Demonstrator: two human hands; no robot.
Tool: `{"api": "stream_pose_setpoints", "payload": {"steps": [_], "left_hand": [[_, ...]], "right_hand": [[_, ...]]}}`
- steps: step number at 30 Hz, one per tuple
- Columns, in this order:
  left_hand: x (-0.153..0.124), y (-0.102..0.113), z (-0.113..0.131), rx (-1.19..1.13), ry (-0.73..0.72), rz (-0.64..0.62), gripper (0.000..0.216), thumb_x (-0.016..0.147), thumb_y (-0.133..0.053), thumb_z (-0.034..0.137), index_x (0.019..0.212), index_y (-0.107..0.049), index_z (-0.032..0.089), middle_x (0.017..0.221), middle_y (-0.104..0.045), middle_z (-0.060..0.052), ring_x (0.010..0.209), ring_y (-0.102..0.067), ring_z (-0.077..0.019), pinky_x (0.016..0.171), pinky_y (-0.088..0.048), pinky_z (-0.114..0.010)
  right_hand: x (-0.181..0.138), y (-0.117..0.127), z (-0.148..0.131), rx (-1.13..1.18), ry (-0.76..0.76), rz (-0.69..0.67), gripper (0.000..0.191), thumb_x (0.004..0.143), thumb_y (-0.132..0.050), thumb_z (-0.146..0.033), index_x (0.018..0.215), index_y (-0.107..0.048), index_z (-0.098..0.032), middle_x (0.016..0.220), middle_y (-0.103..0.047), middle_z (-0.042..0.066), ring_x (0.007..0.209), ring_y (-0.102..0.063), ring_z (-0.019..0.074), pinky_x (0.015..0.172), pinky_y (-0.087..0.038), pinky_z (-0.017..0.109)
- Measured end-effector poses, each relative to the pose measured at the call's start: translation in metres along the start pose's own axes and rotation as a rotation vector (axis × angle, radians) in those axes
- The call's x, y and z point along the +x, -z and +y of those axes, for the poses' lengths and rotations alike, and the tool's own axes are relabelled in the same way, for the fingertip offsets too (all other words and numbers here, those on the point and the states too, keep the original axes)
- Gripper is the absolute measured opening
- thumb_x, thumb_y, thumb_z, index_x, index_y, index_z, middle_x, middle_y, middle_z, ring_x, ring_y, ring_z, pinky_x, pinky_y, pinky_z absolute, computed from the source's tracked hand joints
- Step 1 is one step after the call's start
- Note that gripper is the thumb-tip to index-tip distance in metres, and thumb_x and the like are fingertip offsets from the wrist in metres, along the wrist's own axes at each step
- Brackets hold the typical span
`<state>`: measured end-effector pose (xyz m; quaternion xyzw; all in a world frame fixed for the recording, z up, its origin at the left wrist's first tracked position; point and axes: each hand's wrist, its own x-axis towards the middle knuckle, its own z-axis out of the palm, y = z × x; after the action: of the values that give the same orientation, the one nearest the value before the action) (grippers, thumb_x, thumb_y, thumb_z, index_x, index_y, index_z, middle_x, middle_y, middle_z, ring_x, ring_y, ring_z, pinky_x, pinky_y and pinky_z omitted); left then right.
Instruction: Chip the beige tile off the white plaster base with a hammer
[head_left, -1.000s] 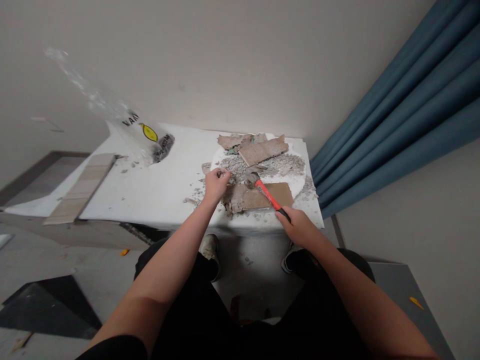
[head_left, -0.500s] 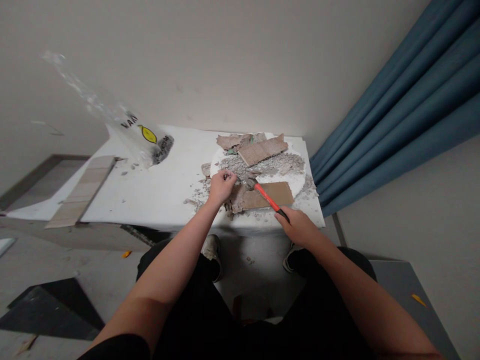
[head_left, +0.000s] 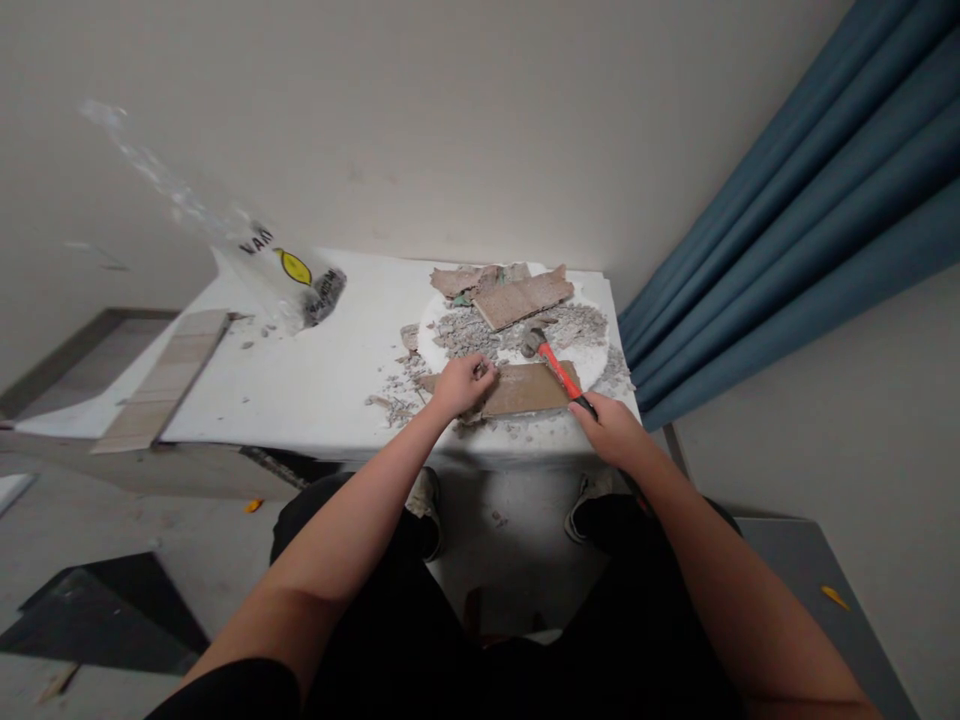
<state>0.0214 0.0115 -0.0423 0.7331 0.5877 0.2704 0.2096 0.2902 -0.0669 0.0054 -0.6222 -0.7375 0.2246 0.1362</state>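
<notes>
My right hand (head_left: 611, 430) is closed around the black grip of a hammer (head_left: 556, 366) with a red handle. The hammer's grey head hangs over the rubble, up and left of the hand. My left hand (head_left: 465, 385) is closed with the fingers curled together at the left end of a brown board piece (head_left: 529, 388). Whatever those fingers pinch is too small to make out. Grey crumbled rubble (head_left: 469, 330) is spread over a white round sheet (head_left: 596, 355). Broken board pieces (head_left: 521, 298) lie behind it.
The white-covered table (head_left: 322, 390) stands against the wall. A clear plastic bag (head_left: 277, 270) with dark contents and a long plank (head_left: 165, 380) are on its left side. A blue curtain (head_left: 787, 200) hangs at the right. Dark panels (head_left: 105, 615) lie on the floor.
My left hand has moved right and slightly toward me, onto the board's left end. The hammer has shifted right with my right hand, its head away from the left fingers.
</notes>
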Motion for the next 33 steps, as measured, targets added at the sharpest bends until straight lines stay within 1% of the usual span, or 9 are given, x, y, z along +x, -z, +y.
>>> {"api": "stream_pose_setpoints", "payload": {"steps": [4, 11, 14, 17, 21, 26, 31, 33], "left_hand": [[0.0, 0.0, -0.001, -0.003, 0.01, 0.002, 0.028, 0.083, -0.052, 0.043, 0.082, -0.066, 0.02, 0.061, -0.058, 0.001, 0.058, -0.05, -0.0145, 0.059, -0.035, -0.027], [0.001, 0.001, -0.002, -0.012, 0.009, -0.004, 0.025, 0.083, -0.053, 0.042, 0.08, -0.064, 0.02, 0.06, -0.056, 0.002, 0.058, -0.049, -0.0139, 0.06, -0.036, -0.027], [0.001, 0.001, -0.002, -0.013, 0.009, -0.002, 0.025, 0.083, -0.053, 0.041, 0.08, -0.064, 0.02, 0.061, -0.056, 0.002, 0.058, -0.049, -0.0139, 0.06, -0.035, -0.027], [0.001, 0.001, -0.001, 0.0, 0.004, -0.001, 0.025, 0.083, -0.052, 0.041, 0.08, -0.064, 0.02, 0.061, -0.057, 0.001, 0.059, -0.049, -0.0142, 0.059, -0.035, -0.027], [-0.002, -0.002, 0.0, 0.025, 0.006, -0.002, 0.027, 0.084, -0.05, 0.043, 0.082, -0.064, 0.02, 0.061, -0.057, 0.001, 0.06, -0.05, -0.0152, 0.059, -0.034, -0.027], [-0.004, -0.007, 0.0, 0.062, -0.011, 0.013, 0.027, 0.085, -0.049, 0.044, 0.085, -0.064, 0.022, 0.061, -0.058, 0.0, 0.06, -0.052, -0.016, 0.059, -0.033, -0.027], [-0.006, -0.011, -0.002, 0.096, -0.013, 0.017, 0.026, 0.085, -0.05, 0.043, 0.084, -0.063, 0.021, 0.063, -0.059, 0.0, 0.061, -0.053, -0.0159, 0.059, -0.033, -0.027], [-0.006, -0.011, -0.002, 0.102, -0.008, 0.018, 0.025, 0.085, -0.05, 0.043, 0.083, -0.062, 0.021, 0.064, -0.06, -0.001, 0.062, -0.053, -0.016, 0.059, -0.033, -0.027]], "right_hand": [[-0.001, -0.001, -0.002, 0.013, 0.007, -0.009, 0.026, 0.095, -0.044, -0.038, 0.089, -0.06, -0.018, 0.085, -0.067, 0.01, 0.079, -0.059, 0.0203, 0.065, -0.035, 0.026], [0.0, -0.002, -0.001, -0.004, 0.012, -0.022, 0.027, 0.095, -0.044, -0.038, 0.084, -0.059, -0.018, 0.082, -0.066, 0.009, 0.077, -0.058, 0.0201, 0.064, -0.034, 0.026], [0.002, -0.003, 0.001, 0.003, 0.018, -0.029, 0.027, 0.095, -0.044, -0.037, 0.085, -0.06, -0.018, 0.085, -0.067, 0.009, 0.079, -0.058, 0.02, 0.065, -0.034, 0.026], [0.002, -0.004, 0.0, 0.001, 0.013, -0.02, 0.026, 0.094, -0.045, -0.036, 0.086, -0.061, -0.017, 0.083, -0.066, 0.009, 0.077, -0.057, 0.0197, 0.064, -0.033, 0.027], [-0.004, 0.005, -0.01, 0.045, 0.019, 0.012, 0.026, 0.094, -0.045, -0.036, 0.08, -0.057, -0.019, 0.076, -0.063, 0.006, 0.072, -0.055, 0.0186, 0.063, -0.033, 0.027], [-0.018, 0.018, -0.032, 0.183, 0.101, 0.049, 0.028, 0.096, -0.042, -0.039, 0.076, -0.05, -0.021, 0.07, -0.059, 0.002, 0.068, -0.054, 0.0164, 0.062, -0.033, 0.026], [-0.022, 0.009, -0.039, 0.125, 0.089, -0.025, 0.027, 0.095, -0.043, -0.038, 0.074, -0.048, -0.022, 0.069, -0.059, 0.002, 0.068, -0.054, 0.0174, 0.061, -0.032, 0.027], [-0.023, 0.006, -0.039, 0.102, 0.082, -0.014, 0.027, 0.096, -0.043, -0.038, 0.075, -0.048, -0.022, 0.07, -0.059, 0.003, 0.068, -0.054, 0.0178, 0.061, -0.032, 0.027]]}}
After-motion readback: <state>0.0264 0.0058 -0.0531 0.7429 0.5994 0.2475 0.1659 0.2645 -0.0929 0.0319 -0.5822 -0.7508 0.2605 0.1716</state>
